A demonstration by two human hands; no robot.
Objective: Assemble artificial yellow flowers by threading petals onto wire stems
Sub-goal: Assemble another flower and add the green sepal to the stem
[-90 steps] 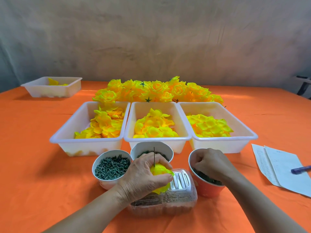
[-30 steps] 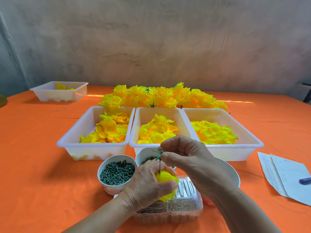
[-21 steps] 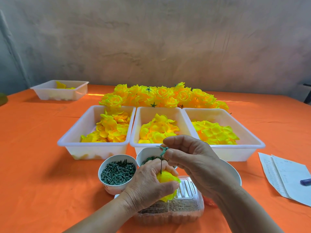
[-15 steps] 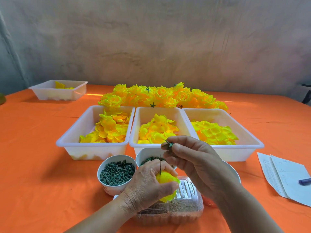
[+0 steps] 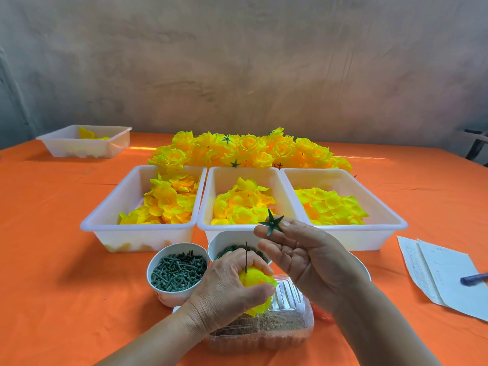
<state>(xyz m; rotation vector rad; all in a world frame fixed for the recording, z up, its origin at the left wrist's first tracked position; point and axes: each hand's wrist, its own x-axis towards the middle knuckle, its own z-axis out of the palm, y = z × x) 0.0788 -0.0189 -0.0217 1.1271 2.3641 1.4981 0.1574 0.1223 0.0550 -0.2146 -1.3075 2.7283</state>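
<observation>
Pinching one star (image 5: 271, 223), right hand (image 5: 307, 258) hovers beside left hand (image 5: 227, 285) gripping one flower (image 5: 255, 279).

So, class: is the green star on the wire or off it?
Off. The right hand pinches the star clear of the wire, which sticks up bare from the flower in the left hand.

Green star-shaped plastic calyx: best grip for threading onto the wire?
Grip the green star-shaped plastic calyx by its lower points, from below, as the right hand does. It is flat, with a centre spot, likely the hole, that should stay clear for the thin wire stem in the yellow fabric bud the left hand holds.
</observation>
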